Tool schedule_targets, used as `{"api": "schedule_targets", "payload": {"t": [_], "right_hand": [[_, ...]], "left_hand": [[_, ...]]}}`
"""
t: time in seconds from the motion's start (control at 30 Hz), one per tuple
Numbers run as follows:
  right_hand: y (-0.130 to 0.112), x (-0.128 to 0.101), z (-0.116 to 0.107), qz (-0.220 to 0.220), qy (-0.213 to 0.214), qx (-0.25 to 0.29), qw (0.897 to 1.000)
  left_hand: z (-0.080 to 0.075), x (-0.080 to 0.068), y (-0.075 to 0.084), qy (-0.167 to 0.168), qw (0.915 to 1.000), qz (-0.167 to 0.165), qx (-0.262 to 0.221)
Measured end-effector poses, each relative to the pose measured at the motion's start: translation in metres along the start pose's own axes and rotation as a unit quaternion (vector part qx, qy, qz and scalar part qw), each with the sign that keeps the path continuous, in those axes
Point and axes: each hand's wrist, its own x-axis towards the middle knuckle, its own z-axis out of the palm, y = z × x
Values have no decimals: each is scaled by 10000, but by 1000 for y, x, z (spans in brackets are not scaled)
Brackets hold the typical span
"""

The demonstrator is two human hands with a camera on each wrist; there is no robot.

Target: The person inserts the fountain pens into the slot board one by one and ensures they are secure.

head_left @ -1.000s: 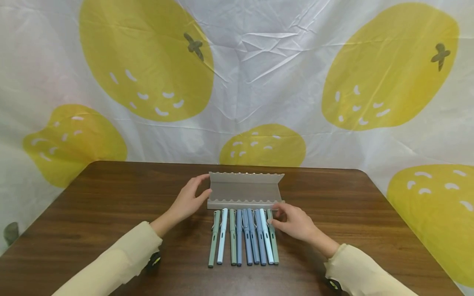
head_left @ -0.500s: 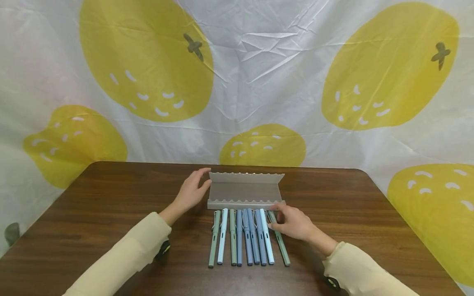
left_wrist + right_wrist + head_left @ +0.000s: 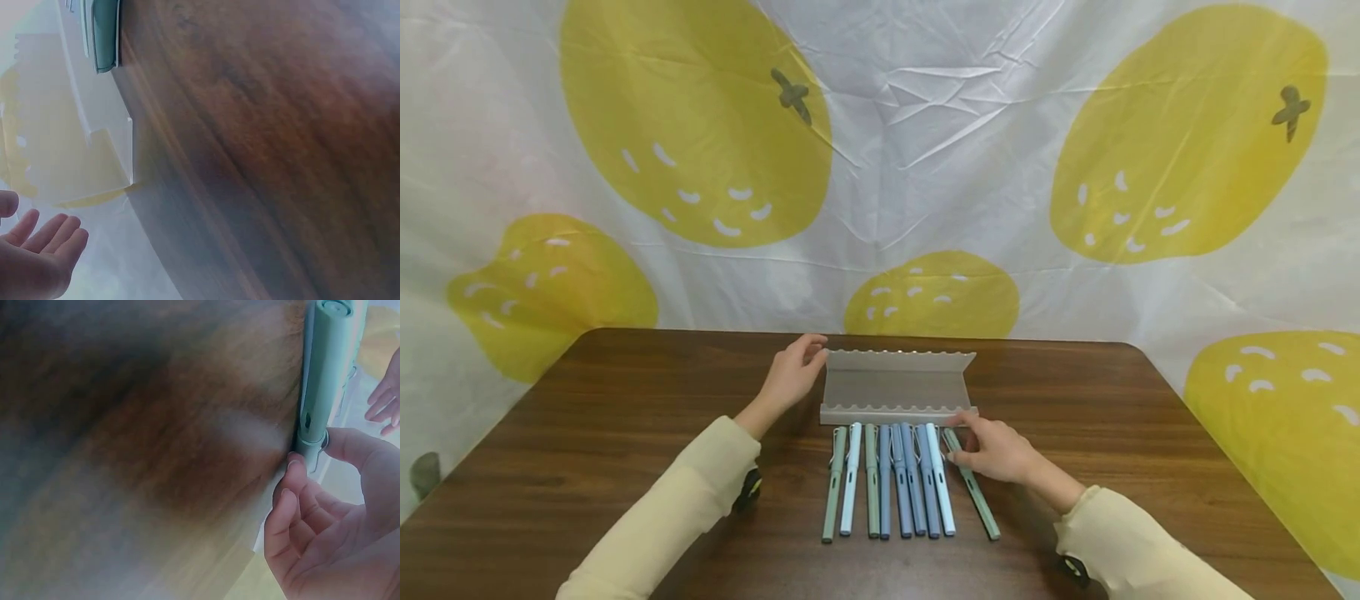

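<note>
While the right hand [image 3: 996, 454] pinches the cap end of a green pen [image 3: 972, 483], thumb and curled fingertips [image 3: 294, 481] closed on it just below the clip, that pen lies on the table [image 3: 587, 433] slanted away from the rest, its far end near the front lip of the pen rack [image 3: 895, 387], its near end pointing off to the right, still flat on the wood as far as the head view shows; right wrist view shows the pen [image 3: 319, 381] close up, grip around the capped end, wood grain blurred behind

Left hand [image 3: 793, 375] sits at the left end of the rack, fingers loosely bent around the back corner, thumb near the side edge, looks like a light hold on the corner but exact contact hard to tell; left wrist view shows fingers [image 3: 47, 234] fairly straight and relaxed, apart from the pale rack edge [image 3: 106, 156] in that view

Row of seven pens [image 3: 887, 483] lies side by side just in front of the rack, green, pale blue, green, then blues and a pale blue one, parallel, caps toward the rack, the slanted green pen just right of them

Rack holds nothing in its notches

Both arms in cream sleeves [image 3: 662, 517], lemon-print cloth [image 3: 700, 125] hangs behind the table
</note>
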Motion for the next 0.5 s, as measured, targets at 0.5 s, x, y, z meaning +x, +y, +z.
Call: {"api": "schedule_targets", "payload": {"t": [0.5], "right_hand": [[-2,1,1,135,-50,-543,9984]], "left_hand": [[1,6,-2,243,9995,-86,163]]}}
